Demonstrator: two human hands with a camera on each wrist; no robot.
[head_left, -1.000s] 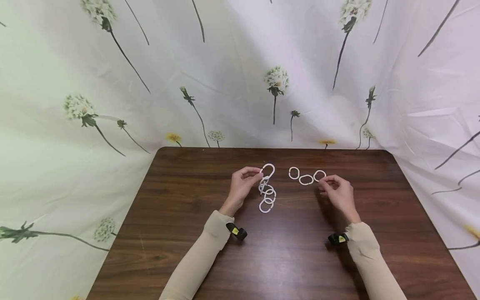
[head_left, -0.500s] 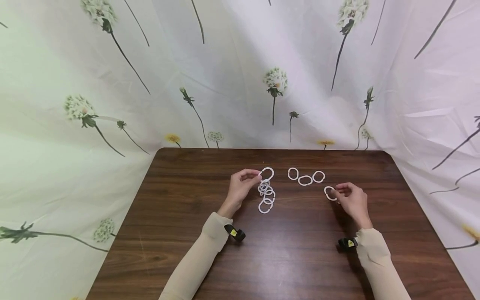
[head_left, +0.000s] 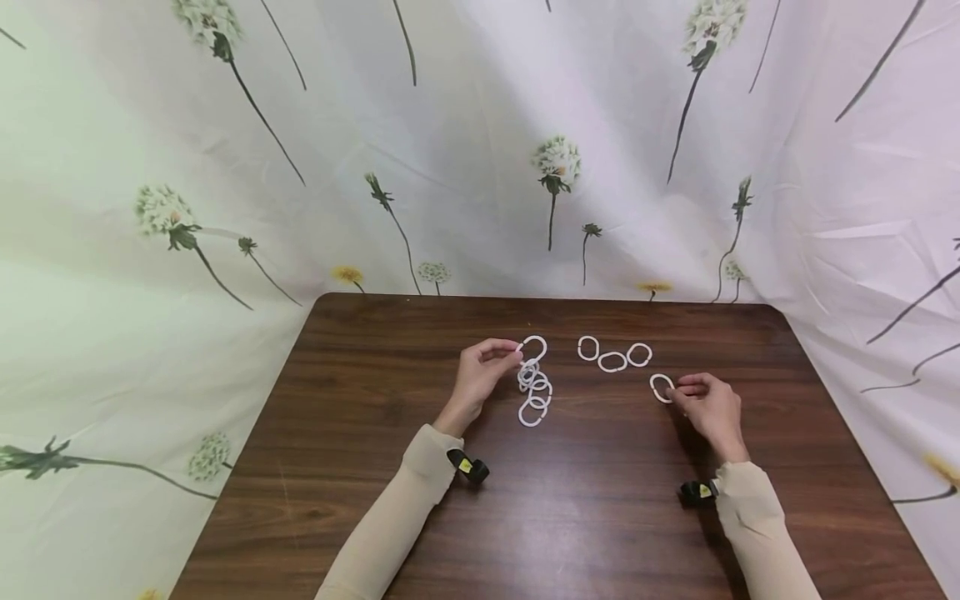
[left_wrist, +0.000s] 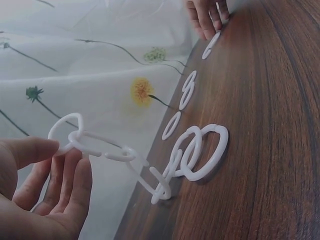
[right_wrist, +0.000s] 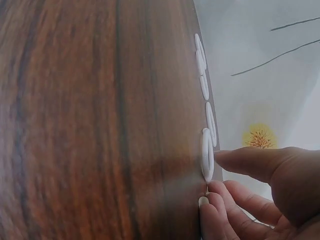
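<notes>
My left hand (head_left: 516, 353) pinches the top ring (head_left: 534, 348) of a chain of white plastic rings (head_left: 534, 393), lifting that end while the lower links lie on the brown table (head_left: 570, 500). In the left wrist view the thumb and fingers (left_wrist: 60, 165) hold the top link (left_wrist: 65, 132) and the chain (left_wrist: 200, 152) trails down to the wood. My right hand (head_left: 677, 392) pinches a single loose white ring (head_left: 662, 387) at the table surface. In the right wrist view the thumb (right_wrist: 250, 162) presses on that ring (right_wrist: 207, 155).
Three loose white rings (head_left: 612, 360) lie in a row behind and between my hands. A flower-printed white sheet (head_left: 480, 167) hangs behind and around the table. Small black wrist cameras (head_left: 468, 467) sit on both beige sleeves.
My right hand has drawn back toward me and to the right, and a single ring now shows at its fingertips. My left hand and the chain have barely moved.
</notes>
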